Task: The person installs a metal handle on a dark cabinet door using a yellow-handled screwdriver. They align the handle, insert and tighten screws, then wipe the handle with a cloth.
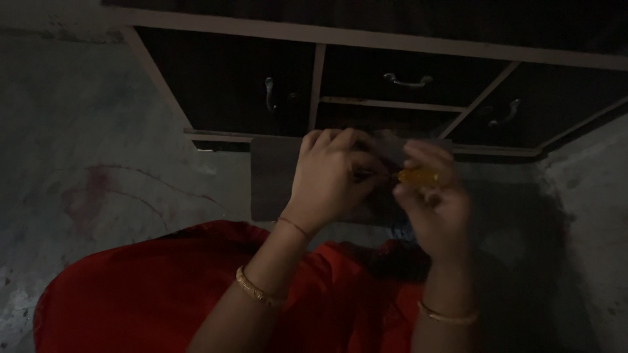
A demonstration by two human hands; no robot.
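Both arms reach up and away from the body, close together in the middle. The left hand [330, 171] is a bit farther and higher. Its fingers are curled in and its back faces us. The wrist bends a little. The right hand [432, 196] sits just to the right, nearly touching the left one. Its fingers are bent and pinched tight. This hand looks blurry. Both forearms are bare and slant in toward each other.
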